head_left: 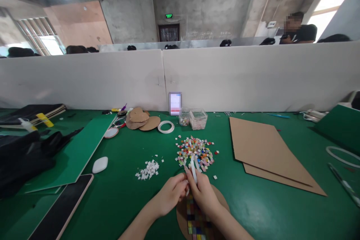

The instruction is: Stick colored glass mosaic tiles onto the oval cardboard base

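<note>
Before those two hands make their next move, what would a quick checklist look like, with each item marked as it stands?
1. White strip in hand: ok, the right hand holds it.
2. Left hand gripping something: cannot tell, its fingertips are bunched beside the right hand.
3. Round cardboard within reach: ok, it lies beneath the hands.
4. Tiles on the cardboard all firmly stuck: cannot tell, and the hands and forearm hide some.
5. Coloured pile kept together: not ok, a few pieces lie scattered around it.
6. White bits separate from the coloured pile: ok, they lie to its left.
</note>
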Available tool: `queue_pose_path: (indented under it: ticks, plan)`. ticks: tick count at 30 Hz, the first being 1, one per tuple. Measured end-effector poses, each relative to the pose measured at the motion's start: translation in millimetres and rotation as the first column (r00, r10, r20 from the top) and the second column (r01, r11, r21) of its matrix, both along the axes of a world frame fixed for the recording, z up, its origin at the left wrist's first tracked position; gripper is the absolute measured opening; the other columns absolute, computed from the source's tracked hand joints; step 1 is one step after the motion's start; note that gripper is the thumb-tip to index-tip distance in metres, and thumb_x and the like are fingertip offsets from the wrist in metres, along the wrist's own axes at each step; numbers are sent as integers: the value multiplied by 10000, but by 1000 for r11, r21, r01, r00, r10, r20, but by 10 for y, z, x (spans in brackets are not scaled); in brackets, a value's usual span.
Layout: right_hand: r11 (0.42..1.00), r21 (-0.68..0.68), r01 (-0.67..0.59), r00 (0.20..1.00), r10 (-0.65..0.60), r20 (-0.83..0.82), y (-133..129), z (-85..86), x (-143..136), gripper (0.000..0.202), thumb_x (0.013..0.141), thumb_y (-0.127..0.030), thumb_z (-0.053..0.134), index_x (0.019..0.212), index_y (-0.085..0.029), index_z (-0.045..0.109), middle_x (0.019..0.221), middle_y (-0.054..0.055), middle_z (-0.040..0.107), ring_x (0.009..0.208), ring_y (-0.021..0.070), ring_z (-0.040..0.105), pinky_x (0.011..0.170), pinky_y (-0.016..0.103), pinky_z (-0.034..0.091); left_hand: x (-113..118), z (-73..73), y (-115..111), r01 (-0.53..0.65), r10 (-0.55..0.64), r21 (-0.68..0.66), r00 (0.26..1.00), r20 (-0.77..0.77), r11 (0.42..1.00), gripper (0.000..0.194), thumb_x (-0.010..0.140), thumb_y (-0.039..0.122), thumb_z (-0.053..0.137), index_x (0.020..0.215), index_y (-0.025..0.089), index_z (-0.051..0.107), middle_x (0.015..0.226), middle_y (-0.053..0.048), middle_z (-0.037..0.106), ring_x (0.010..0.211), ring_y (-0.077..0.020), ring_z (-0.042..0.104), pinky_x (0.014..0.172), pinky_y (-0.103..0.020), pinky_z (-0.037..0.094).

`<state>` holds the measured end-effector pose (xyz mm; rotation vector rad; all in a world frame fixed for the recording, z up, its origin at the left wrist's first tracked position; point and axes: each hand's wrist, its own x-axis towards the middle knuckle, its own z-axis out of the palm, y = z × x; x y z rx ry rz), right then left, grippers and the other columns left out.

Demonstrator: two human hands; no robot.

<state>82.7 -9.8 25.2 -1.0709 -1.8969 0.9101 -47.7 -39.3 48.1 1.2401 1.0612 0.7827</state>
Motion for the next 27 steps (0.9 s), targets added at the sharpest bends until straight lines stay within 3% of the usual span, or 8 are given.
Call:
queue_pose_path:
  ticks: [11,21,25,27]
  plan:
    - [1000,4,-13,1000,13,-1,5,-14,4,303,902,-340,306,741,-181,508,581,2,538,487,127,490,467,217,354,0,11,-23,-20,23,53,998,-63,998,276,859,392,348,765,162,469,572,68,334,514,-80,255,505,-226,223]
    - [999,-53,-3,995,-2,-102,6,-13,6,318,889,-377,335,790,-168,553,625,24,555,535,140,496,508,228,384,-1,-29,-20,-25,25,0,999,44,1000,273,852,419,365,716,183,389,554,83,270,476,-70,181,455,-222,164]
    - [990,-122,69,990,-84,-118,-5,-60,-15,379,878,-431,335,751,-170,578,554,3,497,495,139,457,475,230,372,47,-1,-26,-68,66,80,998,23,994,335,878,458,300,692,188,370,548,79,261,478,-77,195,448,-222,181]
    - [983,-148,105,984,-124,-129,-20,-80,-33,381,877,-428,339,793,-163,600,569,10,511,502,143,467,488,233,387,96,18,-29,-126,133,155,990,-35,980,354,885,460,288,721,176,419,567,64,321,500,-82,260,474,-218,232]
